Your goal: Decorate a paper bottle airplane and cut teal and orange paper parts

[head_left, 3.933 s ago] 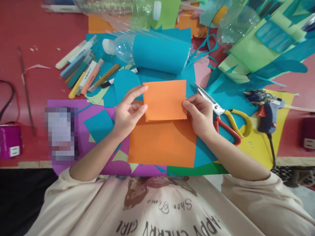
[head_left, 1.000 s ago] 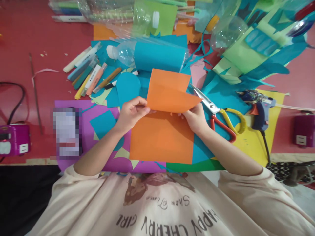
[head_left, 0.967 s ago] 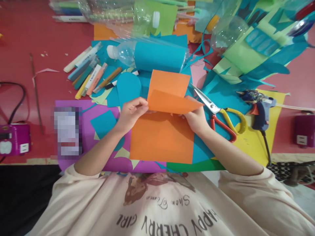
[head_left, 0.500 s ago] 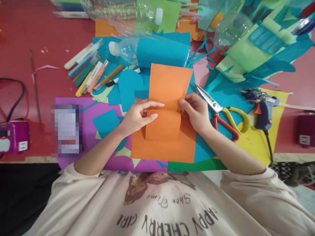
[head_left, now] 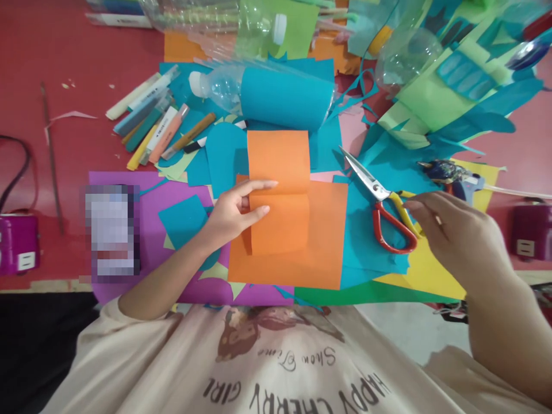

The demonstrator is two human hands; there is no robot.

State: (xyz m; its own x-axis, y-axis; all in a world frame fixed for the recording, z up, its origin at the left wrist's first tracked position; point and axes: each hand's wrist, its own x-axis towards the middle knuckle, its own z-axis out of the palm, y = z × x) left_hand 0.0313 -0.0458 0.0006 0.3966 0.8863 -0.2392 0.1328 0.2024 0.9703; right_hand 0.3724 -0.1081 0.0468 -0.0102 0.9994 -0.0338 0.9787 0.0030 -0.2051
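Observation:
A folded orange sheet (head_left: pixel 279 224) stands partly raised on a larger orange sheet (head_left: pixel 323 253), with a crease across its middle. My left hand (head_left: pixel 241 210) pinches its left edge, thumb and forefinger lying over the paper near the crease. To the right, my right hand (head_left: pixel 457 236) is curled at the yellow handle of the scissors (head_left: pixel 379 198), its fingertips touching that loop. The blades point up and left, slightly apart, and the red loop shows fully. The hand hides part of the yellow loop and the lower part of the glue gun (head_left: pixel 472 184).
A bottle wrapped in blue paper (head_left: pixel 284 95) lies behind the orange paper. Several markers (head_left: pixel 150 123) are heaped at left, above a phone (head_left: pixel 111 230) on purple paper (head_left: pixel 150 201). Green and blue cut paper (head_left: pixel 440 92) piles up at back right. Yellow paper (head_left: pixel 435 261) lies front right.
My right hand has left the orange paper and moved right to the scissors' handle. The folded sheet has shifted slightly left and lower, still held by my left hand.

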